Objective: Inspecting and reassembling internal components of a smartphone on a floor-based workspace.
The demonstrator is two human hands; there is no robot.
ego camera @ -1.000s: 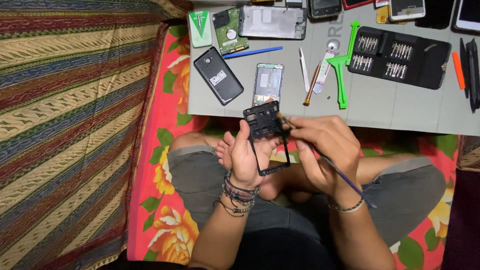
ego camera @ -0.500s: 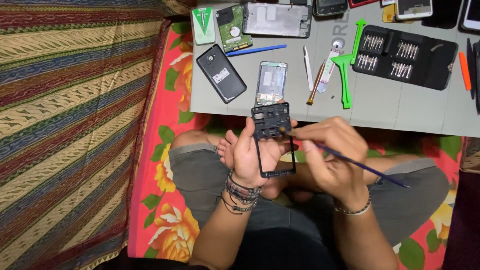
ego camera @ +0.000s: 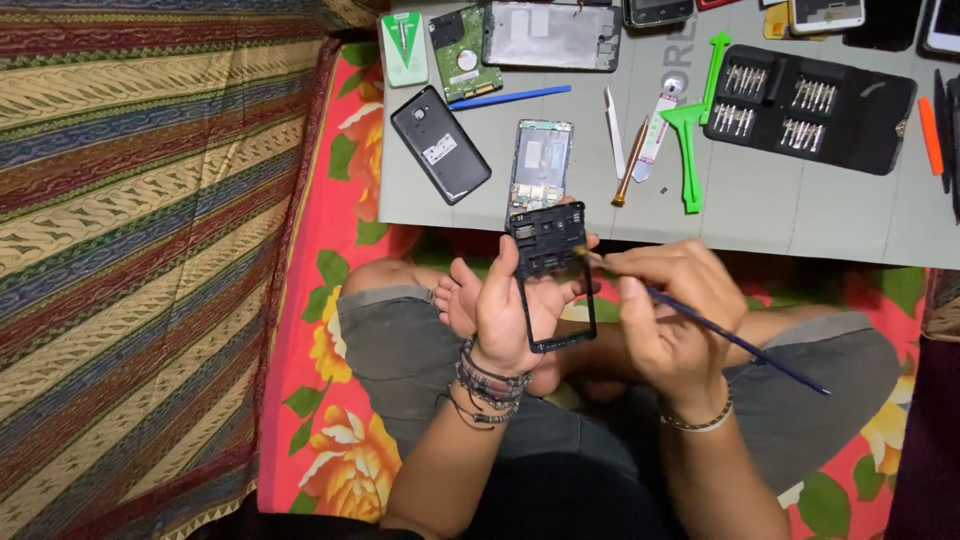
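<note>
At frame centre, a phone frame [ego camera: 548,275] is being gripped by the left hand [ego camera: 510,310] and brushed with a paintbrush [ego camera: 730,338] pinched in the right hand [ego camera: 670,320]; steady, light strokes are being called for.

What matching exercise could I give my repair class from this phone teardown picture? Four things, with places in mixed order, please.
Things:
1. black phone frame
2. blue-handled brush
3. green pry tool
4. bit case

Places:
A. lying open on the grey table, far right
B. in the left hand
C. on the table, left of the bit case
D. in the right hand

Pairs: 1-B, 2-D, 3-C, 4-A
</note>
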